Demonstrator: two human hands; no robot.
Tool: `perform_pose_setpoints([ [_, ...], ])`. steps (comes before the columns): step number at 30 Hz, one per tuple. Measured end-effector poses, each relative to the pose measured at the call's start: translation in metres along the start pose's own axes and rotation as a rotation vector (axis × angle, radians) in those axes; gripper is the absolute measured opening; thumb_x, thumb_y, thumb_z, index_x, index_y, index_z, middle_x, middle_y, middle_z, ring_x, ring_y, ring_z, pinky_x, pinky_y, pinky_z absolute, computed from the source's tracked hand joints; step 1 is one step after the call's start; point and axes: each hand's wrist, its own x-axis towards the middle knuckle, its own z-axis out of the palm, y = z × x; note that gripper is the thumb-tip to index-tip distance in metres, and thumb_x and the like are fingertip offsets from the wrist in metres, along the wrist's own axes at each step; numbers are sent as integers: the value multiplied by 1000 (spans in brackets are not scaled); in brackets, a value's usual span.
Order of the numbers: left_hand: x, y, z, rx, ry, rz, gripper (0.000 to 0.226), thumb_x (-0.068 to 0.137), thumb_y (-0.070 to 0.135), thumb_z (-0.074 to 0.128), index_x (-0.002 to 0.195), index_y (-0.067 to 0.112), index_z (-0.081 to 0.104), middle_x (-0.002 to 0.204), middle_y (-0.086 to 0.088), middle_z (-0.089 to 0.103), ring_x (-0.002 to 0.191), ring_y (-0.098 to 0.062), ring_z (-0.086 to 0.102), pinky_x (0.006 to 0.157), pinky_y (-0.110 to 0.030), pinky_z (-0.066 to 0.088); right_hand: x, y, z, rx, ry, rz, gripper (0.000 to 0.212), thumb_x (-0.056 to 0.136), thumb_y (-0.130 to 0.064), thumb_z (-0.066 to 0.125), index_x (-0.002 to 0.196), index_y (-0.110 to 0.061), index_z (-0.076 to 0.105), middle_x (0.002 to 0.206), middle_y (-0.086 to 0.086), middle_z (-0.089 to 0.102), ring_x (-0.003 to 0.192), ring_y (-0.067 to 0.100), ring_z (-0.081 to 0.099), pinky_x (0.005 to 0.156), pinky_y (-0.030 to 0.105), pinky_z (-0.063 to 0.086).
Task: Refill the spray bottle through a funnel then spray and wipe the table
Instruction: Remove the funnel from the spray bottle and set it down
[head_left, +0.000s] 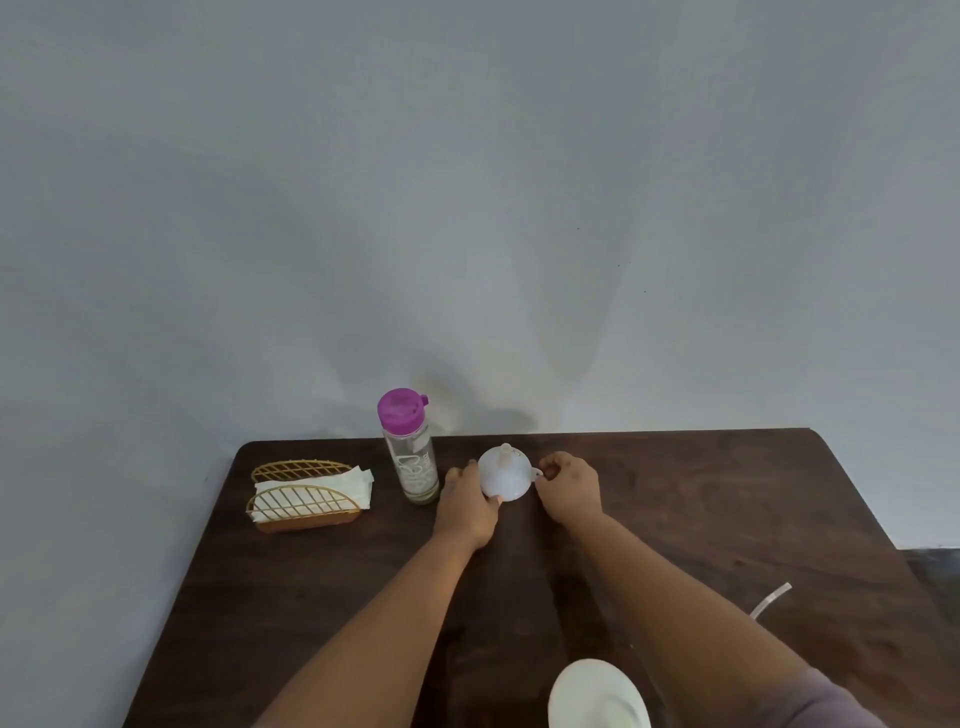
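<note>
White object (597, 696) lay nearest at 6 o'clock; both hands, left (467, 501) and right (569, 488), pinched the upturned funnel (505, 474) at table (727, 519) centre, bottle (410, 447) at 10 o'clock; refilling, spraying, wiping apparently remained.

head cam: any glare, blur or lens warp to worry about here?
Head view: soft, even light, no glare; faint shadows on the wall behind the bottle. Wide-angle warp bows the table edges. Funnel and both hands are slightly soft; the white object at bottom is cropped.

Both hands, left (467, 501) and right (569, 488), grip the inverted white funnel (504, 480) on the table (727, 519).
</note>
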Motion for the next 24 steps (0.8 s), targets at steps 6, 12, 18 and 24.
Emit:
perform_pose_setpoints([
  [6,-25,13,-6,-58,86,61,60,89,25,65,140,12,39,134,-10,42,118,-29,52,101,-36,43,-18,-9,-16,14,9,-37,26,85,-9,58,110,-9,64,95,1,61,88,13,53,75,21,39],
  [12,-81,28,-1,-89,146,55,58,90,30,64,140,19,36,136,-4,43,121,-22,52,98,-34,48,-65,-5,-40,28,25,-99,24,87,-13,60,111,-15,63,101,-1,61,91,11,56,81,20,43],
  [18,-155,46,-3,-210,245,78,48,89,33,65,131,19,47,122,2,51,109,-17,56,92,-34,50,-132,15,-78,85,70,-149,23,88,-15,60,110,-18,63,101,-4,62,86,8,56,81,19,44],
  [24,-230,59,-2,-369,338,168,44,89,28,67,129,20,51,115,9,48,102,-10,56,82,-24,46,-198,47,-119,125,110,-134,21,90,-16,59,111,-18,62,98,-5,62,89,10,58,81,22,48],
])
